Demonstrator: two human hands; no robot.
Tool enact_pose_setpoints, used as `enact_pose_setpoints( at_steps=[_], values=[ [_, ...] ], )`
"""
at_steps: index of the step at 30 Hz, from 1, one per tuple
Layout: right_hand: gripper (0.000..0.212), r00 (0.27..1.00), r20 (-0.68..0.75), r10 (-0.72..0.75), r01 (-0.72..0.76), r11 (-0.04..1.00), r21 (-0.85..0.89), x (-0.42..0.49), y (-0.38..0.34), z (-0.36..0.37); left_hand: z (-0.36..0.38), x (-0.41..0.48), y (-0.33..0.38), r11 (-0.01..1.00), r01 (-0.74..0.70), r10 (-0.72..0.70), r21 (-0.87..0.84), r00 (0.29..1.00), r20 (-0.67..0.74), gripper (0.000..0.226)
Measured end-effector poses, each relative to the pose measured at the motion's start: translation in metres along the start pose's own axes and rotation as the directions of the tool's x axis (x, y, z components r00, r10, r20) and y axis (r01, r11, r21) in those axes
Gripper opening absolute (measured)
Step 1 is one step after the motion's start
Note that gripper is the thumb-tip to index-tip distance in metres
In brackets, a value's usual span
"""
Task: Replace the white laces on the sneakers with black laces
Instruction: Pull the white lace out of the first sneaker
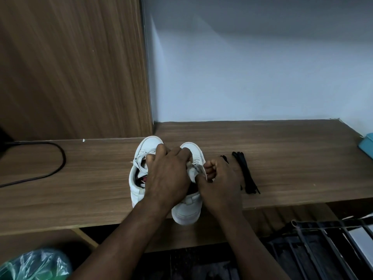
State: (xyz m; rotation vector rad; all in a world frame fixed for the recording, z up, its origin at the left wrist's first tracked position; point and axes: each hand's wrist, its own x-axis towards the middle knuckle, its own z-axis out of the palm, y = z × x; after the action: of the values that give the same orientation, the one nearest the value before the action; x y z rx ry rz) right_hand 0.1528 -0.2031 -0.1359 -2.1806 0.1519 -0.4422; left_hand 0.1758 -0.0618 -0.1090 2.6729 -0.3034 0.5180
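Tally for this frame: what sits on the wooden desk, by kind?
White sneakers: 2
Black lace bundle: 1, not counting loose black strands beside the right hand
Black cable: 1
Teal object: 1
Total: 5

White low sneakers (pixel 186 211) side by side, toes away. Flat white lace (pixel 198 168) pulled loose. Thin black laces (pixel 245 170) bunched close by, right.
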Motion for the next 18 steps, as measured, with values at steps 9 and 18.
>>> enact_pose_setpoints(
  at_steps=[9, 18],
  values=[
    [0.014, 0.997, -0.068, -0.043, 0.037, 0.995, -0.094, -0.002, -0.003, 0.005, -0.004, 0.005, -0.003, 0.992, -0.050, 0.042, 0.119, 0.997, 0.067, 0.022],
    [0.019, 0.992, -0.111, -0.057, 0.041, 0.989, -0.140, -0.005, -0.007, 0.007, -0.009, 0.010, -0.006, 0.896, 0.280, -0.275, -0.345, 0.959, 0.065, 0.014]
  ],
)
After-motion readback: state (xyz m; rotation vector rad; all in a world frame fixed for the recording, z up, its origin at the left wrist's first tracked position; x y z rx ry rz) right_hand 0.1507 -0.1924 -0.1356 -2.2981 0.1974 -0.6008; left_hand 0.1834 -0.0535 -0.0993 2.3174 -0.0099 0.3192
